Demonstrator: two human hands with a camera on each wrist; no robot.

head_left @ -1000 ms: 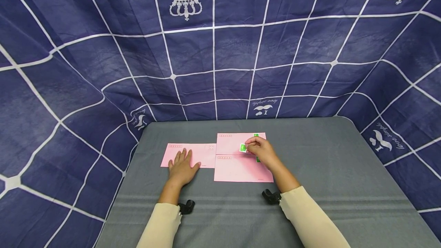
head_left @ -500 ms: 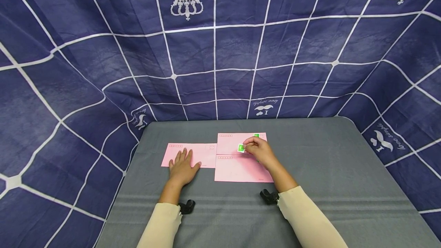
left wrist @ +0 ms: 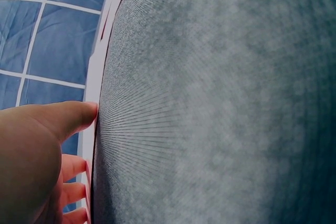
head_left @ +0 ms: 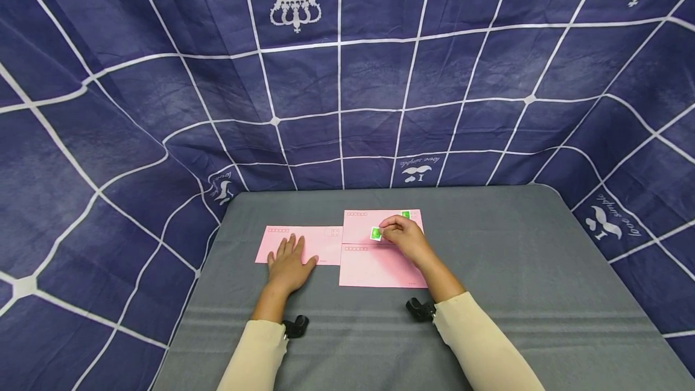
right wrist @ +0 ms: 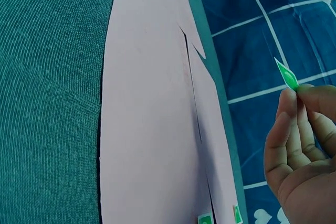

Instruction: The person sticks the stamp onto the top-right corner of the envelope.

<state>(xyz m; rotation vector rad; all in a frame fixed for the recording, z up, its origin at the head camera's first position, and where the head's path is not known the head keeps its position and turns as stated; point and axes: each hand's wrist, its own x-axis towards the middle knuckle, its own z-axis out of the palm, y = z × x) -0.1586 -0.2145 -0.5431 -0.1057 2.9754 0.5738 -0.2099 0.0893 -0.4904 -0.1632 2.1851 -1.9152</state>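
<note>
My left hand (head_left: 289,267) lies with spread fingers on the left pink envelope (head_left: 323,246); its thumb is at the envelope's near edge. Between thumb and fingertips, my right hand (head_left: 408,240) pinches a small green postage stamp (head_left: 376,233) with a white border. In the right wrist view that stamp (right wrist: 287,74) sticks out beyond the fingertips, raised over the paper. Below the hand are the upper pink envelope (head_left: 361,222), with a green stamp (head_left: 405,215) near its top right corner, and the lower pink envelope (head_left: 369,270). The lower one's stamp (right wrist: 205,219) is hidden by my hand in the head view.
The envelopes lie edge to edge on a grey cloth-covered table (head_left: 488,258). A blue curtain (head_left: 369,77) with white grid lines hangs around the back and sides. A black wrist camera (head_left: 420,309) sits below the right hand, another (head_left: 295,326) by the left sleeve.
My right hand has moved slightly left with the pinched stamp, and now covers the lower envelope's stamp in the head view. The left hand has stayed on the left envelope.
</note>
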